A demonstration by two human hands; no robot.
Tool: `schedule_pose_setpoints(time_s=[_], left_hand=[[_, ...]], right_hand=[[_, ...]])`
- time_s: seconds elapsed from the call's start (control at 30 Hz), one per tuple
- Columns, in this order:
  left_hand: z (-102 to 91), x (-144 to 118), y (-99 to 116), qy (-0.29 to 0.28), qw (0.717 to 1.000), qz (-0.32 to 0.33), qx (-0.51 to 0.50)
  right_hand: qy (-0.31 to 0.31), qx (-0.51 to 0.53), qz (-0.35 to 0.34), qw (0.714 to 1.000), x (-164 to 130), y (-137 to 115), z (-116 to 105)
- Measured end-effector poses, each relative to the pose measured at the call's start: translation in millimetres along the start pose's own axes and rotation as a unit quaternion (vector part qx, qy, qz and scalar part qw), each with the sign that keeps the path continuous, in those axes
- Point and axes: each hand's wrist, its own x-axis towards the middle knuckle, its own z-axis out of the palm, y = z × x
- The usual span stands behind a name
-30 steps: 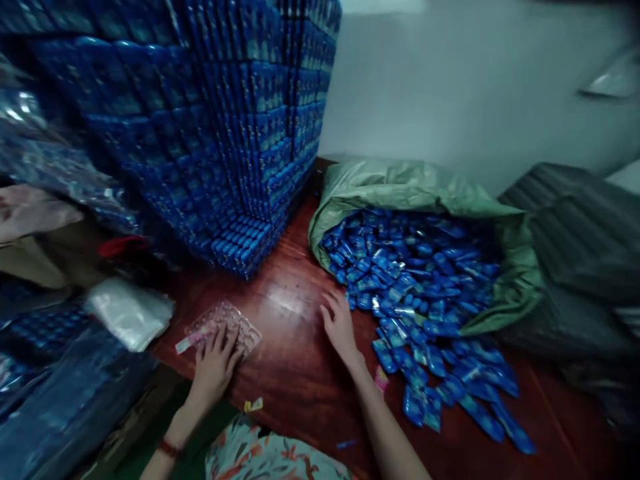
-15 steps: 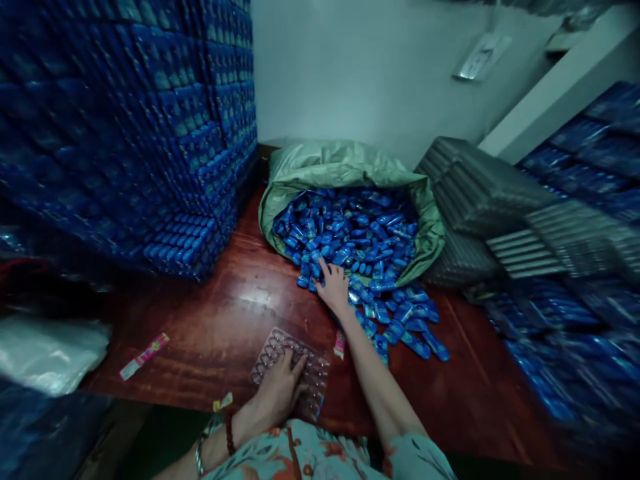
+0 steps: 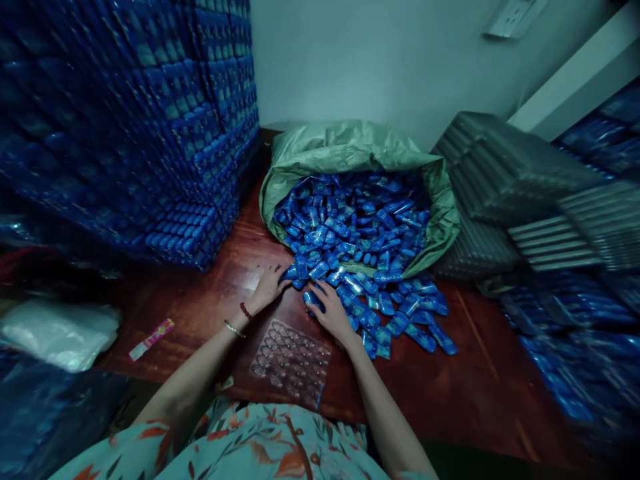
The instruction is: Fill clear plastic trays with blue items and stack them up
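Leaving the clear tray (image 3: 291, 362), the left hand (image 3: 267, 288) now rests fingers spread beside the right hand (image 3: 327, 310) on blue sachets (image 3: 350, 230) spilling from the green sack (image 3: 350, 150). Sachets look light, slick; best pinched at edges.

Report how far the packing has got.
Done: filled blue trays stand stacked at left. In hand: both hands, left hand and right hand, are in the loose blue packets spilling from the green sack. Left: the clear tray lies empty.
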Motion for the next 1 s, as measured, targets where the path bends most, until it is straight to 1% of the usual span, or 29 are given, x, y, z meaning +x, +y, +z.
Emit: schedule_pose_setpoints(time_s=[0.1, 0.13, 0.17, 0.2, 0.27, 0.33, 0.37, 0.47, 0.53, 0.6, 0.7, 0.77, 0.83, 0.9, 0.93, 0.97, 1.0], left_hand=[[7.0, -3.0, -3.6, -0.006, 1.0, 0.003, 0.001], [7.1, -7.7, -3.4, -0.011, 1.0, 0.005, 0.001], [6.3, -13.7, -3.1, -0.016, 1.0, 0.006, 0.003], [4.7, -20.6, -2.9, -0.022, 1.0, 0.005, 0.007], [-0.2, -36.0, -3.2, -0.026, 1.0, -0.001, 0.012], [-6.2, -51.9, -5.1, -0.011, 1.0, -0.015, -0.005], [-9.4, -59.6, -6.7, 0.005, 0.999, -0.027, -0.024], [-19.2, -81.0, -12.3, 0.044, 0.993, -0.079, -0.08], [-26.0, -93.7, -14.3, 0.048, 0.989, -0.104, -0.094], [-33.3, -105.5, -11.9, 0.053, 0.988, -0.106, -0.098], [-44.8, -121.1, 1.8, 0.061, 0.987, -0.097, -0.109], [-51.0, -129.1, 15.4, 0.039, 0.987, -0.105, -0.112], [-53.4, -133.6, 28.6, 0.008, 0.988, -0.111, -0.111], [-51.1, -133.4, 38.8, -0.02, 0.989, -0.092, -0.115], [-48.3, -131.4, 42.4, -0.03, 0.99, -0.073, -0.119], [-44.5, -128.5, 45.2, -0.041, 0.99, -0.049, -0.122], [-40.1, -124.7, 47.2, -0.052, 0.991, -0.024, -0.122]], right_hand=[[0.078, 0.039, 0.056, 0.995, 3.1, -1.5, -3.9], [0.094, 0.036, 0.072, 0.992, 8.0, -4.2, -5.0], [0.094, 0.024, 0.078, 0.992, 14.5, -7.8, -5.7], [0.079, 0.006, 0.076, 0.994, 22.1, -12.3, -5.9], [0.017, -0.05, 0.056, 0.997, 38.0, -23.3, -4.3], [-0.039, -0.117, 0.045, 0.991, 51.6, -35.2, -0.7], [-0.056, -0.147, 0.046, 0.987, 56.9, -41.0, 1.3], [-0.072, -0.199, 0.059, 0.976, 67.2, -55.1, 5.3], [-0.077, -0.212, 0.07, 0.972, 72.3, -61.0, 6.2], [-0.089, -0.207, 0.092, 0.97, 78.1, -64.1, 6.9], [-0.116, -0.149, 0.128, 0.974, 87.6, -62.9, 10.3], [-0.121, -0.109, 0.129, 0.978, 91.0, -58.2, 13.0], [-0.094, -0.051, 0.11, 0.988, 88.0, -51.0, 14.1], [-0.054, 0.045, 0.109, 0.992, 75.5, -42.2, 12.1], [-0.032, 0.113, 0.127, 0.985, 65.3, -37.8, 9.7], [-0.012, 0.188, 0.156, 0.97, 52.7, -33.7, 6.5], [0.005, 0.261, 0.191, 0.946, 38.0, -30.2, 2.5]])
